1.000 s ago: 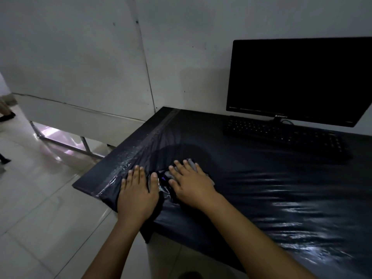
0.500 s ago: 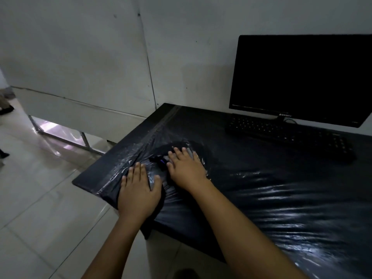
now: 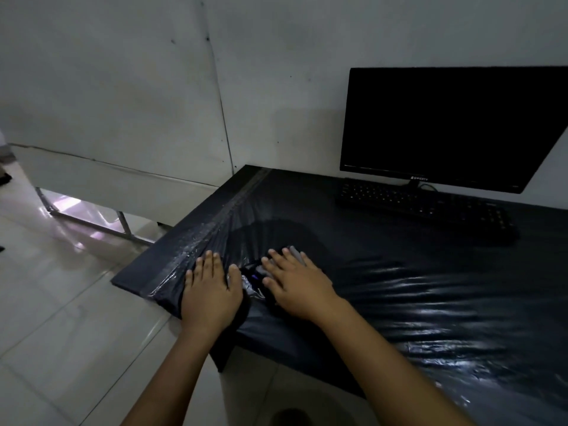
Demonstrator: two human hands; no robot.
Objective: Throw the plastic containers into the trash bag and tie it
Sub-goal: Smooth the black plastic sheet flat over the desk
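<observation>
Head view: we see a dark counter (image 3: 353, 210) in a room corner, pale grey walls (image 3: 107, 87) and glossy white floor tiles (image 3: 61, 318) at 9 o'clock. A black monitor (image 3: 455, 124) and a black keyboard (image 3: 424, 207) sit at 2 o'clock. A black trash bag (image 3: 430, 302), shiny and wrinkled, is spread over the counter top and droops over the near edge. Left hand (image 3: 210, 290) lies flat on the bag at the counter's near-left corner, fingers straight, its grip holding nothing. Right hand (image 3: 295, 282) is just beside it, also flat, fingers spread, pressing crumpled plastic. A small crinkled lump shows between the hands; we cannot tell what it is.
</observation>
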